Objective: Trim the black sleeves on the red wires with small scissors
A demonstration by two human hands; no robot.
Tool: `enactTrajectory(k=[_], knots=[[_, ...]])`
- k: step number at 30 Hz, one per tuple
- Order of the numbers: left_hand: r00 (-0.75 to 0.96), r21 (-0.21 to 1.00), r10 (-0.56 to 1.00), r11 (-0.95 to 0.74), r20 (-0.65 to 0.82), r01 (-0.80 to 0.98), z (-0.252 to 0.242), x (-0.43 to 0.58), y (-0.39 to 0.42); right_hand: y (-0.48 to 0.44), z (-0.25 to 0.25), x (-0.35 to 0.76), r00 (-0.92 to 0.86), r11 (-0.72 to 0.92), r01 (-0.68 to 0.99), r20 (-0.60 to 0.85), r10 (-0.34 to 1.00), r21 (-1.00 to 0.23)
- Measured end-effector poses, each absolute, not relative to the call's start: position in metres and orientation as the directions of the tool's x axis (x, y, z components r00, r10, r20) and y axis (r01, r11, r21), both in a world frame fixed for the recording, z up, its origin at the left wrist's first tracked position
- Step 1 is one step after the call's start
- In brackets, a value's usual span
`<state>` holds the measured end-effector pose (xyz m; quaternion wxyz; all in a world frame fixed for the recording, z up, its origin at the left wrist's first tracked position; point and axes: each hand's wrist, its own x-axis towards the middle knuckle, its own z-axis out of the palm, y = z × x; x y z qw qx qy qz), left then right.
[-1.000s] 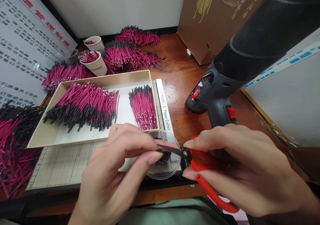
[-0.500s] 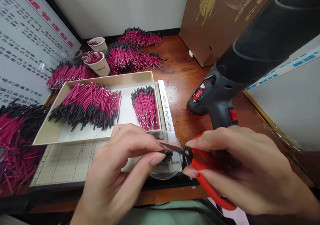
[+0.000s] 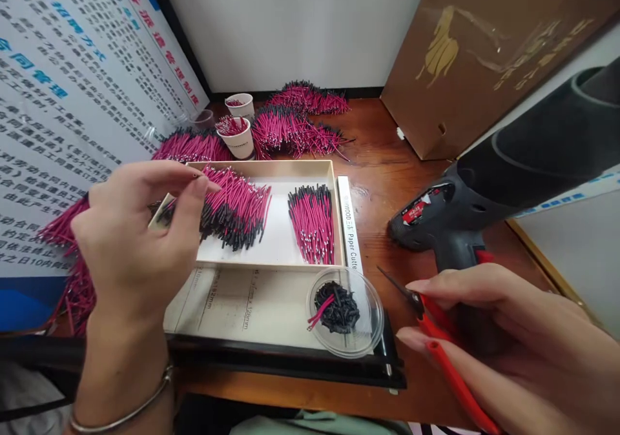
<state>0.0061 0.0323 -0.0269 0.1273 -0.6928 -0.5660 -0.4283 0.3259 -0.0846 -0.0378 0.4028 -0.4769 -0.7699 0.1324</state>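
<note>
My left hand [image 3: 138, 228] is raised over the left end of the cream box [image 3: 271, 266], thumb and forefinger pinched together. A tiny dark speck shows at the fingertips; what it is I cannot make out. In my right hand [image 3: 504, 332] are red-handled scissors [image 3: 429, 322], their dark blades pointing up and left, clear of other things. Between the hands stands a clear round plastic tub [image 3: 372, 332] with short black pieces [image 3: 339, 309] and a few pink bits. Inside the box lie a large heap of pink wires with black ends [image 3: 237, 206] and a neater bundle [image 3: 312, 225].
The box rests on a paper cutter board [image 3: 285, 299]. Behind it are two paper cups [image 3: 238, 141] of wires and more wire piles [image 3: 290, 128]. A dark heat gun-like tool [image 3: 450, 209] and a brown carton [image 3: 411, 67] stand right. A printed board [image 3: 97, 86] leans left.
My left hand has moved from the scissors and tub to the left, over the box. The scissors have shifted right, and the view has turned, uncovering the tub.
</note>
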Motion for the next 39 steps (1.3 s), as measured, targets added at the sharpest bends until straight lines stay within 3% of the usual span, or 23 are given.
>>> enactTrajectory(k=[12, 17, 21, 24, 27, 29, 34, 39], knots=[[0.127, 0.128, 0.802, -0.246, 0.584, 0.961, -0.026, -0.015, 0.048, -0.081, -0.037, 0.322, -0.255, 0.531, 0.711, 0.534, 0.806, -0.461], [0.201, 0.040, 0.839, -0.256, 0.505, 0.966, -0.018, -0.021, 0.043, -0.078, -0.034, 0.322, -0.270, 0.535, 0.671, 0.502, 0.821, -0.514], [0.208, 0.083, 0.738, -0.337, 0.641, 0.938, -0.018, -0.015, 0.032, -0.083, -0.041, 0.324, -0.195, 0.504, 0.627, 0.507, 0.840, -0.594], [0.262, 0.127, 0.620, -0.511, 0.740, 0.850, -0.016, 0.004, 0.010, -0.086, -0.044, 0.324, -0.127, 0.463, 0.606, 0.495, 0.859, -0.647], [0.470, 0.212, 0.651, -0.693, 0.597, 0.689, -0.008, 0.036, -0.017, -0.085, -0.044, 0.319, -0.026, 0.364, 0.633, 0.451, 0.892, -0.683], [0.522, 0.283, 0.637, -0.746, 0.567, 0.603, -0.002, 0.057, -0.029, -0.083, -0.043, 0.316, 0.028, 0.304, 0.648, 0.421, 0.907, -0.698], [0.623, 0.316, 0.631, -0.774, 0.463, 0.549, 0.003, 0.085, -0.032, -0.081, -0.043, 0.313, 0.067, 0.282, 0.628, 0.411, 0.909, -0.725], [0.596, 0.343, 0.678, -0.734, 0.430, 0.586, -0.005, 0.085, -0.032, -0.085, -0.044, 0.319, 0.031, 0.343, 0.596, 0.448, 0.893, -0.726]])
